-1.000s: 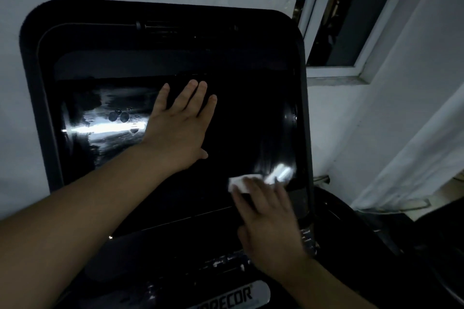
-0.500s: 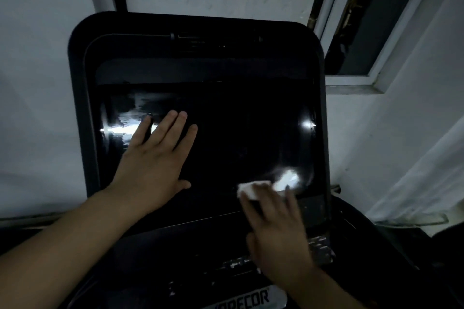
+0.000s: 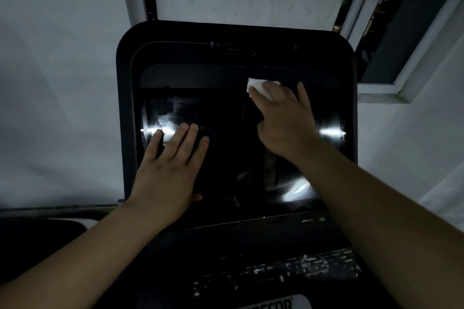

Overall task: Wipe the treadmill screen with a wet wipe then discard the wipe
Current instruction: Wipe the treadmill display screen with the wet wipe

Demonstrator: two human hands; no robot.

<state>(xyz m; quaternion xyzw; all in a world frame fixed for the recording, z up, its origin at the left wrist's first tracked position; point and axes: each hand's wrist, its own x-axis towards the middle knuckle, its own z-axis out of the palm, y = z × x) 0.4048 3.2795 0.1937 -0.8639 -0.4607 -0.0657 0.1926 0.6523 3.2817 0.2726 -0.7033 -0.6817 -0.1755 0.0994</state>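
Note:
The treadmill screen is a dark glossy panel in a black rounded console frame, with bright glare spots at its left and right edges and wet streaks at the upper left. My right hand presses a white wet wipe flat against the screen's upper right, near its top edge; most of the wipe is hidden under my fingers. My left hand rests flat on the lower left of the screen with straight fingers and holds nothing.
Below the screen is the console's button panel and a silver brand plate. A white wall stands behind. A window frame is at the upper right, and a dark object at the lower left.
My right hand has swept the wipe from the screen's lower right up to its upper right. The left hand stays flat on the screen. The view has shifted.

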